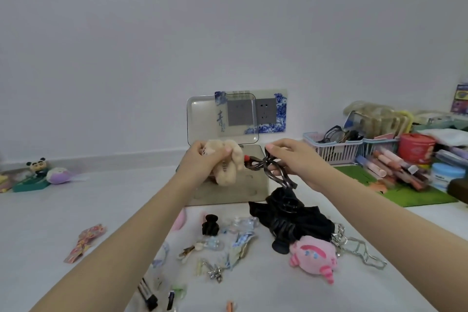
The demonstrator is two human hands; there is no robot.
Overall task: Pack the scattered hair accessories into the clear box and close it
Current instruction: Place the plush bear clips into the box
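Observation:
The clear box (pixel 253 195) stands open at the centre, its lid (pixel 202 119) raised against the wall. Above the box my left hand (pixel 202 159) grips a beige plush hair clip (pixel 229 167). My right hand (pixel 291 159) pinches a dark brown wavy claw clip (pixel 276 177) beside it. In front of the box lie a black fabric scrunchie pile (pixel 296 215), a small black claw clip (pixel 210 224), a pink plush accessory (pixel 314 257), clear clips (pixel 239 225), a silver wavy clip (pixel 364 253) and several small pins.
A red patterned bow (pixel 86 240) lies at the left. Toy figures (pixel 38 170) sit far left by the wall. At the right are pink baskets (pixel 334 147), pens (pixel 395 167), a red tin (pixel 415 147) and a green mat (pixel 410 192).

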